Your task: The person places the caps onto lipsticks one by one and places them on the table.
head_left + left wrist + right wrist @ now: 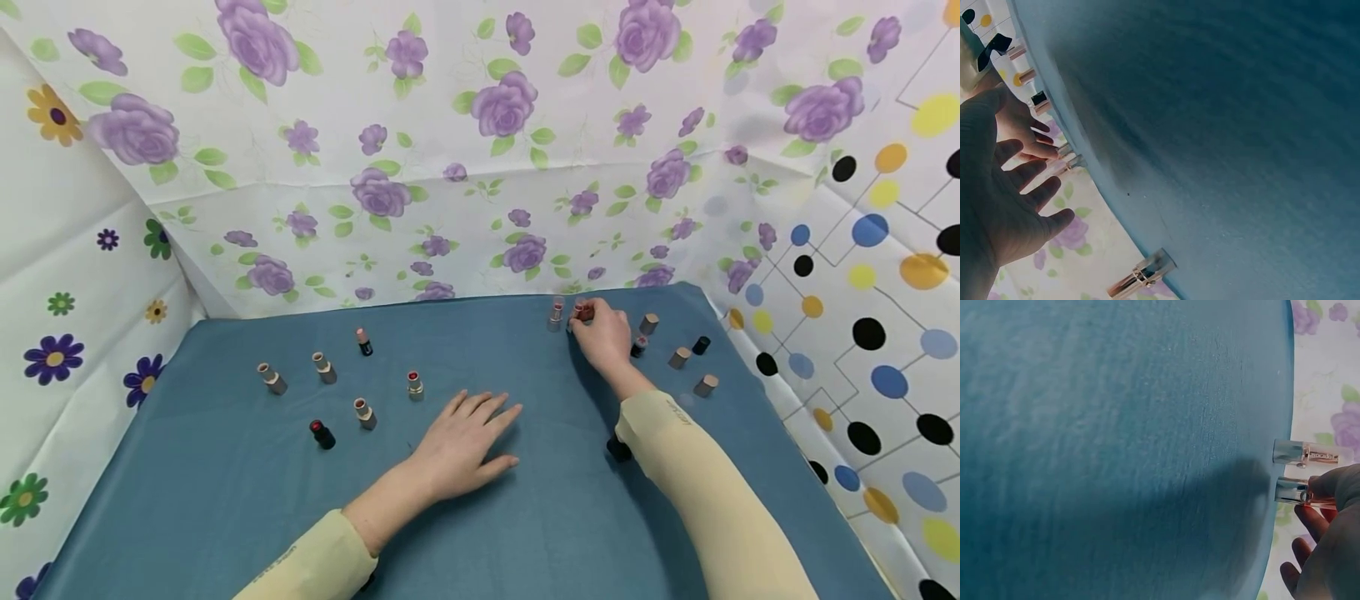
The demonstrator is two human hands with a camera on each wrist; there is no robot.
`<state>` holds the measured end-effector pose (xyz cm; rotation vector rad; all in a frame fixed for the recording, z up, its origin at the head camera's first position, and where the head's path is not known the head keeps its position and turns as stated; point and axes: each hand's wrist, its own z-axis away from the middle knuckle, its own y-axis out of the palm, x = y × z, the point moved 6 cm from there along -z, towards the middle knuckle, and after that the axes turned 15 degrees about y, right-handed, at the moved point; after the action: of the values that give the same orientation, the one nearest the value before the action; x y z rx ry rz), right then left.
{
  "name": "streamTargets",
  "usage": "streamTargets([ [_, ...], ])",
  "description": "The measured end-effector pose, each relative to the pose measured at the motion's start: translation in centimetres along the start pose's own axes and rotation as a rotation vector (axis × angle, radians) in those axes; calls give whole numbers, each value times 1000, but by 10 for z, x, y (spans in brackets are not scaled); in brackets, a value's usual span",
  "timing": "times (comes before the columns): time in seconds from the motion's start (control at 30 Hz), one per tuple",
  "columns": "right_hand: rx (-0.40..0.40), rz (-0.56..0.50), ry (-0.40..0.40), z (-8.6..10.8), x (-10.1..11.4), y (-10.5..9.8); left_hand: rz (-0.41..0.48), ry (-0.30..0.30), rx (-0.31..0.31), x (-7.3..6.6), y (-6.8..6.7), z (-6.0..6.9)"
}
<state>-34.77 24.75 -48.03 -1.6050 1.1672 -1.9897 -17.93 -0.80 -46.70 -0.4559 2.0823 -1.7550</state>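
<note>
A right hand (pixel 602 333) is pinching a clear tube (pixel 1293 490), thumb and fingers closing narrowly around its upper part. Standing just left of that hand, a second tube (pixel 1311 454) is bearing the word "avocado". One lipstick (pixel 639 346) is standing just right of the same hand, with four caps (pixel 680 357), three beige and one black, sitting around and beyond it. The left hand (pixel 465 442) is spreading its fingers wide, holding nothing; six uncapped sticks (pixel 364 413) are standing to its left.
</note>
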Motion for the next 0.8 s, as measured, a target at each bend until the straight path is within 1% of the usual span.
streamTargets([
  [0.23, -22, -2, 35, -3, -2, 3, 21, -9, 18, 0, 2, 4],
  [0.43, -40, 4, 54, -4, -4, 6, 47, -4, 4, -1, 3, 5],
  [0.6, -38, -1, 64, -5, -5, 10, 49, 1, -4, -1, 3, 6],
  [0.8, -23, 3, 91, -2, -6, 10, 62, -6, 10, -2, 4, 6],
])
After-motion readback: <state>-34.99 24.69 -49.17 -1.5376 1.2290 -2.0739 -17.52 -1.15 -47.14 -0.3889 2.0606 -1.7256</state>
